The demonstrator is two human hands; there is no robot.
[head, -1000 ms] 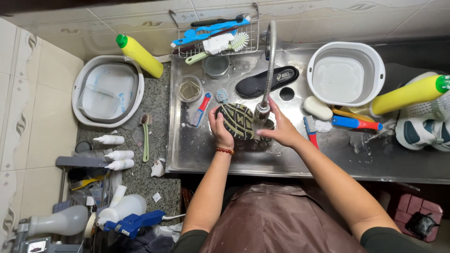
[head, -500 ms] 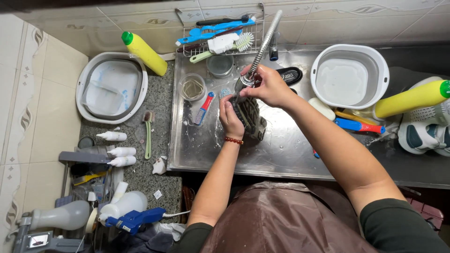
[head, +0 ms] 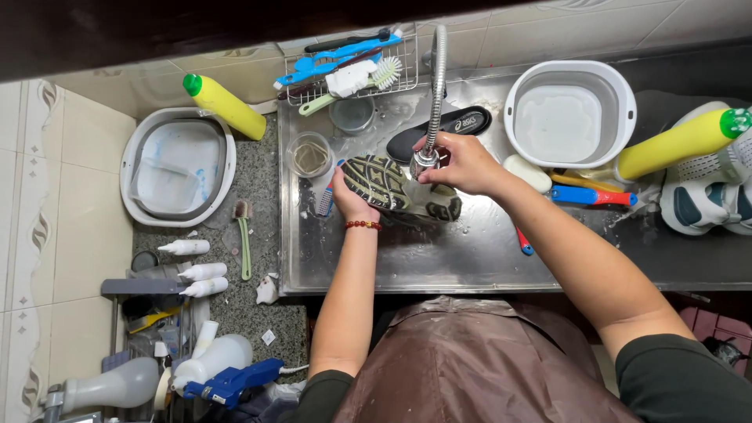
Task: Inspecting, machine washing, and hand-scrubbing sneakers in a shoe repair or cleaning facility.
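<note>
My left hand (head: pixel 350 202) grips a dark shoe (head: pixel 392 186) turned sole-up in the steel sink (head: pixel 470 251). A red bead bracelet sits on that wrist. My right hand (head: pixel 462 162) is closed around the spray head of a flexible metal faucet hose (head: pixel 435 86), holding it just over the shoe's sole. A black insole (head: pixel 442 129) lies behind the shoe.
A white basin (head: pixel 570 113) sits at the sink's right; another tub (head: pixel 176 168) rests on the granite counter to the left. Yellow bottles (head: pixel 227 106) (head: pixel 681 141), a wire rack of brushes (head: pixel 345 70), a glass jar (head: pixel 310 154), a white sneaker (head: pixel 705 200) and spray bottles (head: pixel 192 270) surround the sink.
My right hand has brought the faucet head back down over the shoe's sole. The left hand has turned the shoe flatter, sole facing up.
</note>
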